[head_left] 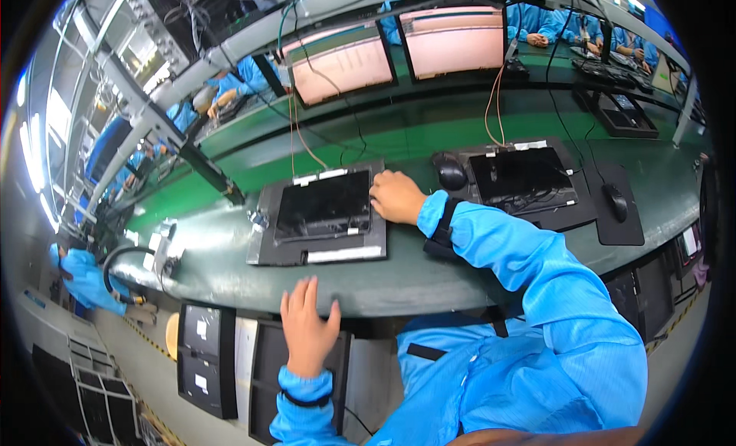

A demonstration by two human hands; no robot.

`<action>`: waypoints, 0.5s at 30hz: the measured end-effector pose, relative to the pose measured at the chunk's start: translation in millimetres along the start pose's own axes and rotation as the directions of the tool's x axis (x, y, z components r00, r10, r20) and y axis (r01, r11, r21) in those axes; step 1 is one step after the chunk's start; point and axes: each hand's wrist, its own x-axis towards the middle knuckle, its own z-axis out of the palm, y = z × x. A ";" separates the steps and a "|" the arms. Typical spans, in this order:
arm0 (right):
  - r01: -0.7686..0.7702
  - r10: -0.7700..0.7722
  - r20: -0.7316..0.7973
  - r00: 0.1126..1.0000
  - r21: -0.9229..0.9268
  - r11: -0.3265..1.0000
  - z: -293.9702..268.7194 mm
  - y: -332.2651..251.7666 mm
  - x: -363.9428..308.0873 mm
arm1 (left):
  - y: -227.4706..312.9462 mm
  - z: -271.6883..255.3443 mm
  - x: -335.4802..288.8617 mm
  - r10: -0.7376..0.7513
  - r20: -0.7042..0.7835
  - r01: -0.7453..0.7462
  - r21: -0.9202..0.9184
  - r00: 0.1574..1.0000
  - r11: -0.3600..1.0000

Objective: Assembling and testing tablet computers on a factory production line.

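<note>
A flat black screen panel (323, 204) lies on a dark fixture board (264, 252) on the green bench. At the panel's right edge rests my right hand (395, 197), its fingers curled and closed. Whatever may be between those fingertips is hidden. My left hand (310, 335) hovers off the bench's front edge, above a black tray (261, 369). Its fingers are spread and it holds nothing. White tape strips sit along the panel's border, and a white strip (345, 254) lies across the board's front.
A second black panel (521, 178) lies on another board to the right, with a black mouse (450, 172) beside it. Another mouse (615, 201) rests on a mat. Two lit monitors (454, 44) stand behind. Cables hang from the overhead rail. A lidded-looking black tray (205, 358) stands lower left.
</note>
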 end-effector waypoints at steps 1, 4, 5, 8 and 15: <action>0.003 -0.004 0.027 1.000 0.022 1.000 0.4 6.9 1.7 | -2.2 16.2 33.3 0.040 -0.042 -0.037 0.078 0.998 0.996; -0.043 0.019 0.117 0.993 0.202 0.978 -16.5 4.3 9.1 | -11.3 56.2 94.7 0.025 -0.071 -0.017 0.117 0.997 0.993; -0.096 0.048 0.193 0.980 0.245 0.965 -33.1 -5.7 14.5 | -15.6 65.4 107.3 0.025 -0.089 -0.016 0.107 0.996 0.994; -0.088 0.051 0.147 0.988 0.259 0.962 -70.8 -20.4 21.0 | -36.3 78.1 140.8 0.118 -0.148 -0.115 0.031 0.982 0.993; 0.017 0.027 -0.411 0.911 0.102 0.995 -111.0 36.2 -8.1 | -23.7 -1.2 91.4 0.049 -0.557 -0.196 -0.207 0.829 0.958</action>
